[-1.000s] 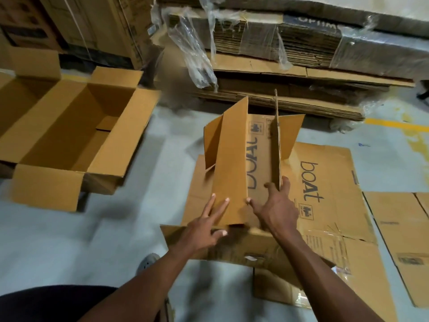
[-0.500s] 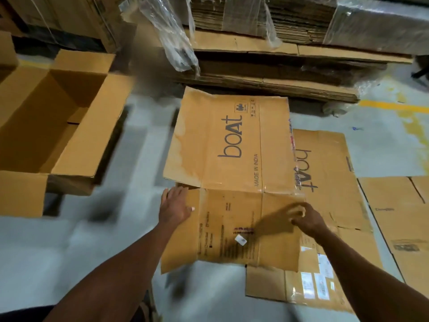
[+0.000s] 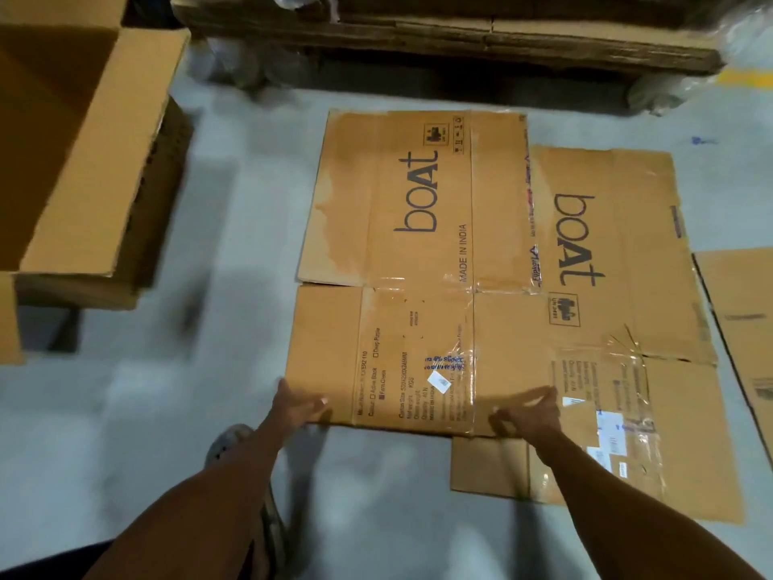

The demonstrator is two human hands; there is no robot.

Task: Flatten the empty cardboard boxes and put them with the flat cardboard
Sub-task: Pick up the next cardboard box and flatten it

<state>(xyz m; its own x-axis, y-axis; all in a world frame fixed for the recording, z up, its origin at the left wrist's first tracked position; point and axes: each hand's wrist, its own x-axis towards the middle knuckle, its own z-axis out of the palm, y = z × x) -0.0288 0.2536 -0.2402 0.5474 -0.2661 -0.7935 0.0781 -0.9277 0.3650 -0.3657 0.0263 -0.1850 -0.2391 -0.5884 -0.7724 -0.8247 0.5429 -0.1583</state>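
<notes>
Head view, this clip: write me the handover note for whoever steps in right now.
Left hand: grips the near left corner of the flattened boat box.
Right hand: pinches its near edge.
The flattened boat box lies flat on the floor, overlapping a second flat boat sheet on its right.
Done: this box is flat.
Left: settle it with the flat cardboard, then flatten the open box standing at left.
</notes>
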